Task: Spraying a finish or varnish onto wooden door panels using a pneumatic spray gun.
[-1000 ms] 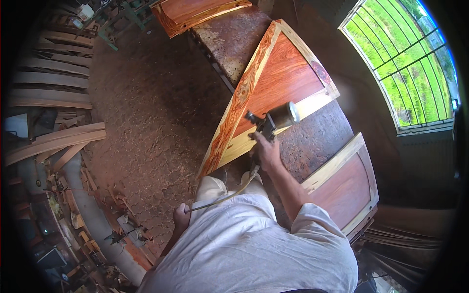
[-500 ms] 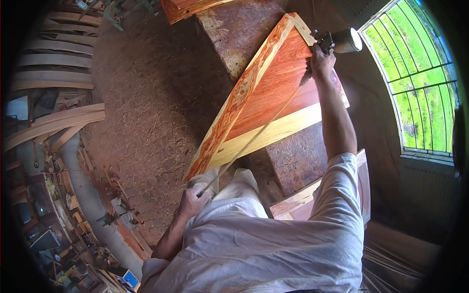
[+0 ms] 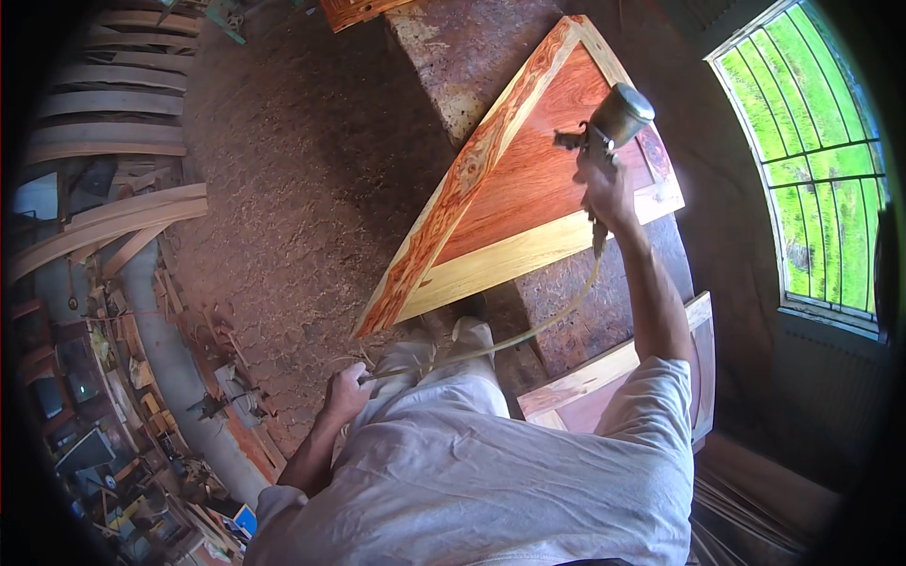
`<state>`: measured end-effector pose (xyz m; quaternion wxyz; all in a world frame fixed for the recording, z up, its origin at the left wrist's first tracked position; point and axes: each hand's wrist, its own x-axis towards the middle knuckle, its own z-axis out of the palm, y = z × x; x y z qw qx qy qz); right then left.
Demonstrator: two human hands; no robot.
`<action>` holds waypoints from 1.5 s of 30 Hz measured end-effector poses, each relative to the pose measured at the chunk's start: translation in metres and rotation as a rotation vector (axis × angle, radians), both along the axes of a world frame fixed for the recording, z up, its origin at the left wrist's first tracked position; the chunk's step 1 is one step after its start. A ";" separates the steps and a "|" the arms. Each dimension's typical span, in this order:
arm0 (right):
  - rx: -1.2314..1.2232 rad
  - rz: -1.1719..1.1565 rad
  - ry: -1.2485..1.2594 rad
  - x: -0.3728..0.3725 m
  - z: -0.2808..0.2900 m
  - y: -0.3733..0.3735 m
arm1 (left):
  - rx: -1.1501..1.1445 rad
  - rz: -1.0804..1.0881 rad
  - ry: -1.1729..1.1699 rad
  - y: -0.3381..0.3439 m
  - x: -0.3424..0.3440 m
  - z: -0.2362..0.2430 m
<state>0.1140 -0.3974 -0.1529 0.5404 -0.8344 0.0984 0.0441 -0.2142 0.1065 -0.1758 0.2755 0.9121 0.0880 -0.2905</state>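
Observation:
A spray gun [image 3: 599, 141] with a round metal cup sits in the grip of my right hand [image 3: 607, 189], held above a framed wooden panel [image 3: 528, 156]. The panel has a reddish centre and paler, strongly grained borders; its right part looks duller than the glossy left border. From the gun's handle a thin pale hose [image 3: 552, 321] curves down past my legs. My left hand [image 3: 349, 391] is closed around that hose beside my left thigh.
Under the panel stands a stained bench [image 3: 595, 302]. Another framed panel [image 3: 576, 382] leans low at my right. A barred window [image 3: 821, 170] is on the right wall. Curved boards [image 3: 123, 222] and wood scraps lie along the left, past a shavings-strewn floor [image 3: 293, 189].
My right hand has moved left and nearer with the spray gun, whose cup has swung over the panel. The hose has gone from taut to slack; my left hand has shifted slightly left.

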 end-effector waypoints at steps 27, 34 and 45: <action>-0.295 -0.294 -0.296 0.136 -0.010 -0.047 | -0.095 -0.046 -0.249 -0.020 0.004 0.030; -0.178 -0.160 0.023 0.061 0.000 -0.028 | -0.081 -0.041 0.021 0.007 0.009 0.024; 0.087 0.299 0.179 -0.113 0.031 0.054 | 0.046 -0.066 0.213 0.061 -0.009 -0.002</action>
